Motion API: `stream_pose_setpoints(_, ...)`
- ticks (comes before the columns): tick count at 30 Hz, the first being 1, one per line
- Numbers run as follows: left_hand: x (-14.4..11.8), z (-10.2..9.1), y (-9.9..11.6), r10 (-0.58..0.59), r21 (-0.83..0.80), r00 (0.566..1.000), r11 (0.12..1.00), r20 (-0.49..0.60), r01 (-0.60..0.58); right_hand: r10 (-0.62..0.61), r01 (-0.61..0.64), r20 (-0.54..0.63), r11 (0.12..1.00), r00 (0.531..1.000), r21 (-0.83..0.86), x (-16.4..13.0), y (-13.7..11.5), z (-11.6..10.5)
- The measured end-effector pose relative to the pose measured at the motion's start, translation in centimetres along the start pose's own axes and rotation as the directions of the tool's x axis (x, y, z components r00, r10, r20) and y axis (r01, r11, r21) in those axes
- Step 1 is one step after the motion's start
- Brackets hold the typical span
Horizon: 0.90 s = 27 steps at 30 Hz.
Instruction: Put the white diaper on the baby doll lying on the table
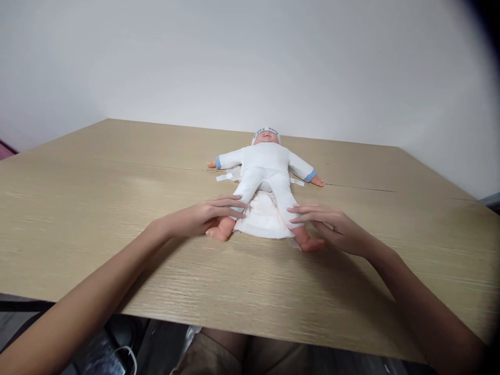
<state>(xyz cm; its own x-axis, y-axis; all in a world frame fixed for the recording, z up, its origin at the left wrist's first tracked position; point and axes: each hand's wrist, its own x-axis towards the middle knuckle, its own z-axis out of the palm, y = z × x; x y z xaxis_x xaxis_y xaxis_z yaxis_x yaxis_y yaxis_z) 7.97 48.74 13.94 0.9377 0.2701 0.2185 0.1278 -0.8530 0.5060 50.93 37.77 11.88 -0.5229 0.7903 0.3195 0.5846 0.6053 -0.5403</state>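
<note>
A baby doll (266,156) in a white suit with blue cuffs and a white cap lies on its back, feet toward me. Beneath its hips and between its legs a white diaper (263,221) is spread out, with its tabs sticking out on both sides of the waist. My left hand (213,212) rests on the doll's leg at the left, fingers stretched out over the lower trouser. On the other leg lies my right hand (332,224), its fingers extended across the shin. The palms and part of the thumbs are hidden.
The doll is on a wide wooden table (117,198) with a thin seam across it. A pale wall (250,62) stands right behind the table's far edge. Under the near edge my lap (219,354) and a white cable (130,357) show.
</note>
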Motion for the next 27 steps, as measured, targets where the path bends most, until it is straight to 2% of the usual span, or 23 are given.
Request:
stream_pose_setpoints(3,0.5,-0.4,1.5,-0.098,-0.042,0.995,0.994,-0.001,0.097,0.075,-0.075,-0.020,0.997,0.997,-0.013,0.2,-1.6,-0.2)
stream_pose_setpoints(6,1.4,0.0,3.4,-0.188,-0.003,0.982,0.982,-0.028,0.188,0.085,-0.089,-0.035,0.982,0.996,-0.166,0.5,-3.3,0.6)
stream_pose_setpoints(11,3.0,2.8,5.1,-0.283,0.217,0.950,0.927,-0.131,0.306,0.010,-0.057,-0.093,0.857,0.996,-0.511,0.8,-5.1,4.2)
stream_pose_setpoints(15,3.6,4.8,4.9,-0.282,0.372,0.930,0.858,-0.236,0.355,0.005,-0.129,-0.199,0.778,0.980,-0.615,1.0,-5.7,6.7)
stream_pose_setpoints(18,3.9,5.1,4.6,-0.283,0.393,0.920,0.840,-0.272,0.374,-0.012,-0.142,-0.233,0.762,0.972,-0.632,1.3,-5.6,7.0)
stream_pose_setpoints(21,4.4,4.2,4.2,-0.298,0.338,0.904,0.854,-0.305,0.396,-0.020,-0.142,-0.262,0.799,0.965,-0.584,1.9,-4.8,6.2)
stream_pose_setpoints(27,7.1,0.5,2.5,-0.322,0.039,0.860,0.930,-0.396,0.366,0.003,-0.106,-0.360,0.958,0.933,-0.268,5.3,-2.1,2.8)
